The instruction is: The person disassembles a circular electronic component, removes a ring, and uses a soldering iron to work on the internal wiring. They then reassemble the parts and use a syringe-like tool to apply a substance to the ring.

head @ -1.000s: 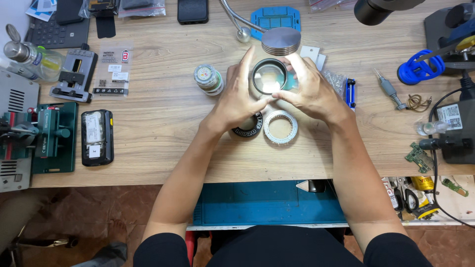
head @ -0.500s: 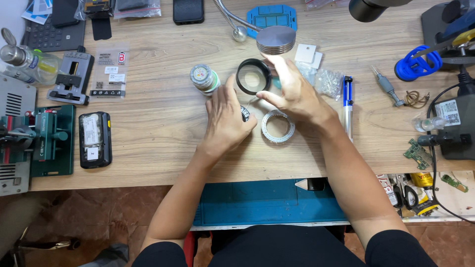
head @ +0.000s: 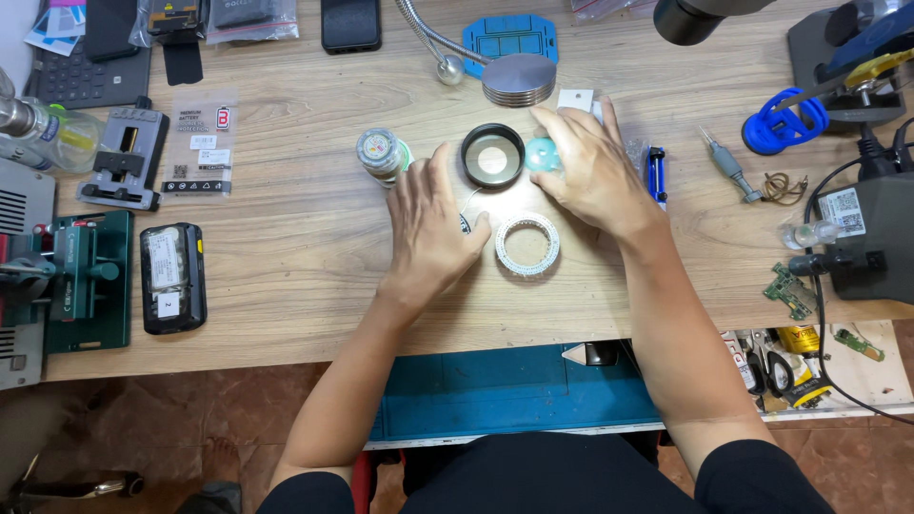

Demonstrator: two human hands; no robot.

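A black ring with a glass lens (head: 492,156) lies flat on the wooden bench (head: 286,276). My right hand (head: 592,171) rests just to its right, fingertips on a small teal round piece (head: 540,155). My left hand (head: 433,228) lies palm down on the bench below and left of the lens, over a small dark part. A white ring of tiny lights (head: 526,244) lies between my wrists. A small round jar (head: 379,152) stands by my left fingertips.
A stack of metal discs (head: 519,80) and a gooseneck lamp arm (head: 428,43) sit behind the lens. A blue pen tool (head: 656,171) lies right of my hand. A green fixture (head: 76,281), a black battery pack (head: 172,276), a blue suction cup (head: 784,122) and a black box (head: 871,233) line the sides.
The lens ring, held up between both hands a second ago, now lies on the bench. My left hand dropped flat onto the bench; my right hand moved right onto the teal piece.
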